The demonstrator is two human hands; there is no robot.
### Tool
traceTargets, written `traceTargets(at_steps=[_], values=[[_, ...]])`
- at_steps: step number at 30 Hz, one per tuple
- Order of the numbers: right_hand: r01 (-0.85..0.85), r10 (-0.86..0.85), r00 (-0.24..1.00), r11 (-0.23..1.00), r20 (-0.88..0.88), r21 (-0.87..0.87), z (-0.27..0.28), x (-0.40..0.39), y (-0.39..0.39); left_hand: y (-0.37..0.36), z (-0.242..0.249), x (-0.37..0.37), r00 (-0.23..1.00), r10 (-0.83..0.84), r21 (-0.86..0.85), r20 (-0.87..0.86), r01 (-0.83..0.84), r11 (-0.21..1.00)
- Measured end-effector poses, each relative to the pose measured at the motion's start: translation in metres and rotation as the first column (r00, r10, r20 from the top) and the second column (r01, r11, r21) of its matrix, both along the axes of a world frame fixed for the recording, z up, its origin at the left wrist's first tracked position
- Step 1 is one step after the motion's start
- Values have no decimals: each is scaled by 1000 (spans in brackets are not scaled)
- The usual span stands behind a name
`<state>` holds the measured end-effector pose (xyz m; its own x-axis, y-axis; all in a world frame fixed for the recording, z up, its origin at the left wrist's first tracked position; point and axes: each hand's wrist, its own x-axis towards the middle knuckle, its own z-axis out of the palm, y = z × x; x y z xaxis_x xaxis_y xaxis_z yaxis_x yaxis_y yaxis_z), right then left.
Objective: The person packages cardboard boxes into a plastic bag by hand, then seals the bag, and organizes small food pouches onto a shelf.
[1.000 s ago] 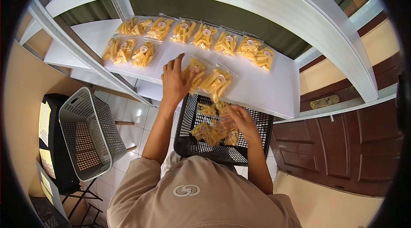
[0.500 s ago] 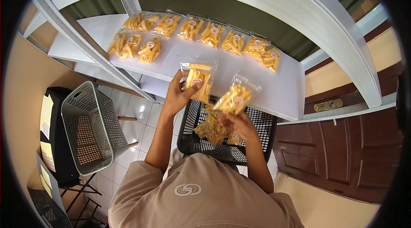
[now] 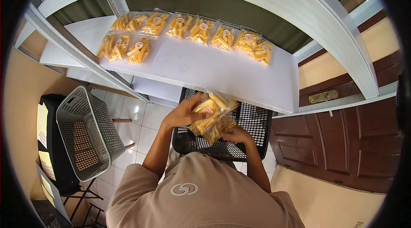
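My left hand (image 3: pixel 182 114) and my right hand (image 3: pixel 236 134) are together over the black plastic basket (image 3: pixel 257 125) in my lap. Between them they hold a bundle of clear snack packets (image 3: pixel 212 116) filled with yellow sticks. The left hand grips the bundle from the upper left, the right hand supports it from below. On the white shelf (image 3: pixel 214 74) ahead lie several more snack packets (image 3: pixel 197 29) in a row along the back edge, and a small group of packets (image 3: pixel 124 48) sits at the left end.
A grey plastic basket (image 3: pixel 83 134) stands tilted on the tiled floor to my left, beside a black stand (image 3: pixel 47 142) with yellow labels. A brown wooden door (image 3: pixel 355 142) is on the right. A white curved frame (image 3: pixel 299 1) arches over the shelf.
Both hands have come down from above the shelf edge and joined over the black basket. The two packets held apart before are now pressed together in one bundle.
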<state>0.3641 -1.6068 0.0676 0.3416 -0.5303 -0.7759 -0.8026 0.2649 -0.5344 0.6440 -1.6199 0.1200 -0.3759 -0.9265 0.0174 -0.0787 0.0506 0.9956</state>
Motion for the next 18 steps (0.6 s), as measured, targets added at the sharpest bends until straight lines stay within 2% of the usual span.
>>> traceTargets(at_steps=[1, 2, 3, 4, 6, 7, 8, 9, 10, 11, 12, 13, 15, 16, 17, 18], values=[[98, -89, 990, 992, 110, -79, 9, 1, -6, 2, -5, 1, 994, -73, -8, 85, 74, 997], [26, -15, 992, 996, 129, -82, 10, -13, -20, 4, -9, 2, 993, -75, -11, 87, 76, 997], [102, -101, 983, 995, 157, -2, 46, -11, -29, 7, -13, 2, 969, -142, 86, 202, 127, 988], [116, -101, 976, 991, 194, -68, 62, -19, -39, 11, -18, 1, 927, -217, 189, 306, 164, 968], [192, -129, 956, 954, 265, -229, 102, -26, -57, 20, -45, -7, 904, -211, 176, 371, 155, 972], [324, -184, 903, 885, 388, -336, 108, -29, -67, 24, -58, -11, 879, -201, 160, 432, 144, 976], [352, -139, 896, 802, 422, -483, 112, -30, -82, 28, -65, -17, 849, -230, 206, 475, 147, 967], [442, -221, 882, 692, 417, -570, 117, -27, -95, 33, -75, -23, 850, -230, 206, 474, 147, 968], [447, -180, 891, 519, 418, -728, 113, -24, -114, 38, -84, -29, 822, -225, 196, 523, 141, 970], [514, -208, 857, 398, 471, -760, 116, -18, -129, 38, -81, -35, 792, -216, 184, 571, 133, 974], [537, -206, 842, 229, 498, -812, 116, -12, -144, 37, -77, -40, 716, -318, 293, 621, 164, 942], [537, -198, 842, 230, 501, -812, 113, -10, -161, 38, -71, -43, 717, -310, 289, 624, 156, 944], [485, -346, 821, 4, 454, -875, 100, -15, -194, 43, -66, -44, 715, -302, 274, 630, 159, 949], [488, -340, 822, 5, 458, -873, 90, -16, -212, 43, -70, -44, 713, -291, 264, 638, 151, 952], [399, -446, 801, -102, 400, -911, 77, -18, -229, 45, -78, -41, 711, -286, 264, 642, 146, 953], [291, -552, 758, -193, 349, -937, 62, -23, -240, 47, -87, -36, 760, -221, 191, 611, 129, 973]])
